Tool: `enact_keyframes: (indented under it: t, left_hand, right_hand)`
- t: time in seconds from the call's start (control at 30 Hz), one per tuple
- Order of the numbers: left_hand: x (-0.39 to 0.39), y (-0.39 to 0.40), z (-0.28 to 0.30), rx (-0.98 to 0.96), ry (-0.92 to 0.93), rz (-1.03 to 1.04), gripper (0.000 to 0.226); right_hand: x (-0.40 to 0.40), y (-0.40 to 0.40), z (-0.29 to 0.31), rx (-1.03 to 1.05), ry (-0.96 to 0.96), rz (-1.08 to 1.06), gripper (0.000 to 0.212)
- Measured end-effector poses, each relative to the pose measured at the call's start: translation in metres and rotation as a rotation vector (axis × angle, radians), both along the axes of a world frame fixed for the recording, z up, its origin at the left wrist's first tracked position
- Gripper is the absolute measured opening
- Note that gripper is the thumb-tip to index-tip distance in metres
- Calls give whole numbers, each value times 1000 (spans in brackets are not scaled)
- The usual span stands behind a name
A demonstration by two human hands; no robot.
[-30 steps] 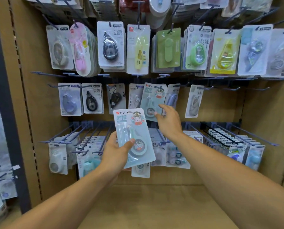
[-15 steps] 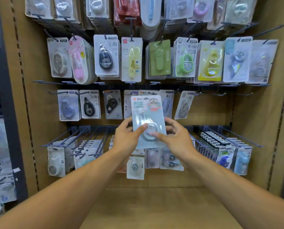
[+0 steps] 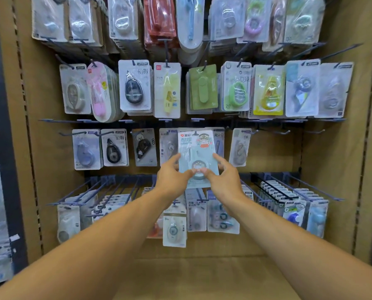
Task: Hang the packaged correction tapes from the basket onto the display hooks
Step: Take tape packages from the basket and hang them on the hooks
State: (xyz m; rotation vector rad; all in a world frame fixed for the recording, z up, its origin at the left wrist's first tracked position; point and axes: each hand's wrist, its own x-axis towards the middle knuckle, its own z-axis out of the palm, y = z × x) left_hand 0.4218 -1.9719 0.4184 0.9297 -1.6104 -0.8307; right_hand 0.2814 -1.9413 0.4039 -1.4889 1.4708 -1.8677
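The correction tape pack (image 3: 197,158), a pale blue card with a cartoon figure near its top, is up against the middle row of the display, its hang hole level with a hook (image 3: 195,133) there. In the head view, a second ago the left hand (image 3: 172,177) alone held it low and tilted while the right hand (image 3: 223,178) reached to the row; half a second ago both hands had it upright. Now both pinch its lower edges, thumbs meeting on the blister, fingers behind the card. It has risen and sits in front of the other packs of that row. I judge it is being threaded on; whether the hook is through the hole I cannot tell. The basket is out of view.
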Motion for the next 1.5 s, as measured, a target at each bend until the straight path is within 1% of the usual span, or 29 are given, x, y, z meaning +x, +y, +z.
enact_keyframes:
  t: [0.07,0.23,0.3,0.4,0.57,0.73,0.83,0.93,1.03,1.1,1.17,1.27,1.33,1.4,1.47,1.5]
  left_hand:
    - [-2,-2,-2,-6,-19,21,72]
    - [-3,-10,-3,-12,-52,58,73]
    - [-3,-17,-3,-10,-99,58,74]
    - [-3,-26,-1,1,-224,33,73]
    - [-6,-48,2,66,-309,-34,70]
    - [-12,-68,3,86,-362,-38,69]
    - [-16,-76,3,68,-375,-62,63]
    - [-16,-85,2,84,-364,-43,66]
    - [-12,-84,-5,75,-373,-14,59]
    - [-6,-83,-10,37,-374,7,58]
    - [2,-81,-17,-68,-379,33,53]
    - [13,-62,-38,-266,-426,129,47]
    - [21,-36,-63,-372,-446,176,44]
    - [29,-10,-96,-448,-403,219,41]
    - [37,17,-140,-464,-352,239,41]
    - [40,31,-166,-448,-342,236,42]
  right_hand:
    - [-2,-3,-1,2,28,-19,61]
    - [-8,-16,-4,63,84,-35,67]
    - [-11,-23,-2,96,99,-28,68]
    - [-16,-40,0,126,103,-45,67]
    - [-22,-73,5,127,166,-108,67]
    - [-23,-99,9,156,215,-151,63]
    - [-24,-109,10,181,245,-174,62]
    - [-25,-114,9,201,279,-170,63]
    - [-24,-113,2,239,374,-166,66]
    - [-25,-109,-2,244,451,-221,59]
    - [-22,-101,-4,211,460,-255,54]
    - [-6,-73,-13,59,422,-249,48]
    - [11,-44,-28,-94,405,-191,41]
    - [27,-14,-57,-214,434,-114,37]
    - [40,7,-96,-244,435,-53,37]
    - [47,14,-119,-211,394,-36,37]
